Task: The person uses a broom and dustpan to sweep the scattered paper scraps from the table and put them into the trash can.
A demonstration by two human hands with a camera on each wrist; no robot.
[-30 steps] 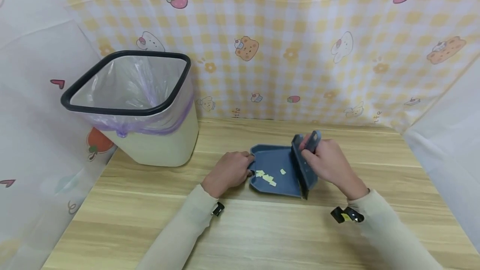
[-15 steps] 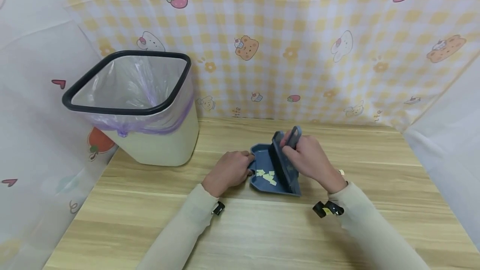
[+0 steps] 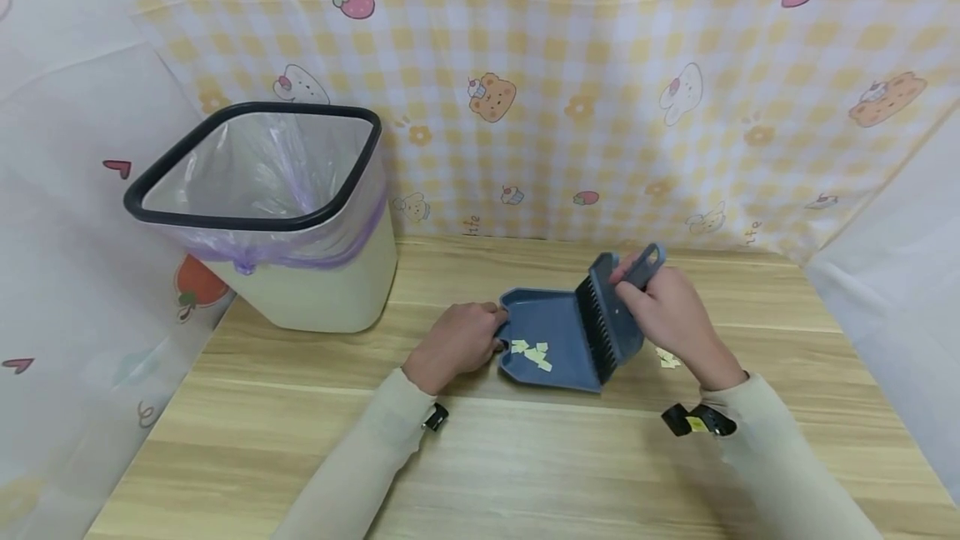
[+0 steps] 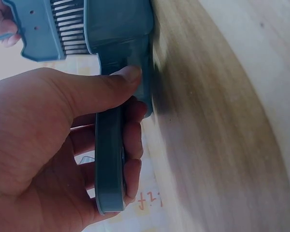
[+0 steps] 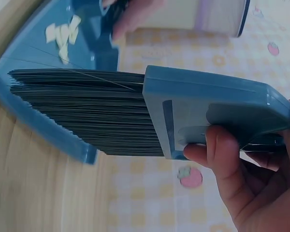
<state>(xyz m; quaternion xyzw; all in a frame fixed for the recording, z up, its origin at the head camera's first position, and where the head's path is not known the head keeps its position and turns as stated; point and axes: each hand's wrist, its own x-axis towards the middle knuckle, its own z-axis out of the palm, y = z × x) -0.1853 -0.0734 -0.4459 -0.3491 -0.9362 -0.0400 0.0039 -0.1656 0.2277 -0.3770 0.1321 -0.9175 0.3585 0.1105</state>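
A blue dustpan (image 3: 551, 323) lies on the wooden table, its mouth facing right. My left hand (image 3: 459, 338) grips its handle (image 4: 109, 164), fingers curled round it with the thumb on top. Several pale yellow paper scraps (image 3: 536, 354) lie in the pan near the handle side. My right hand (image 3: 675, 319) holds a blue hand brush (image 5: 208, 104) by its handle. Its dark bristles (image 5: 96, 111) hang tilted at the pan's open edge; whether they touch it I cannot tell. More pale scraps (image 3: 667, 358) lie on the table, partly behind the right wrist.
A cream trash bin (image 3: 330, 298) with a black rim and a clear liner with purple trim stands at the left back. Behind the table hangs a yellow checked curtain (image 3: 555, 107). The wooden table (image 3: 510, 473) stretches toward the front.
The brush first swept left over the pan, then came back right to its mouth and lifted. A scrap in the pan shifted left to the others. The left hand and dustpan stayed still.
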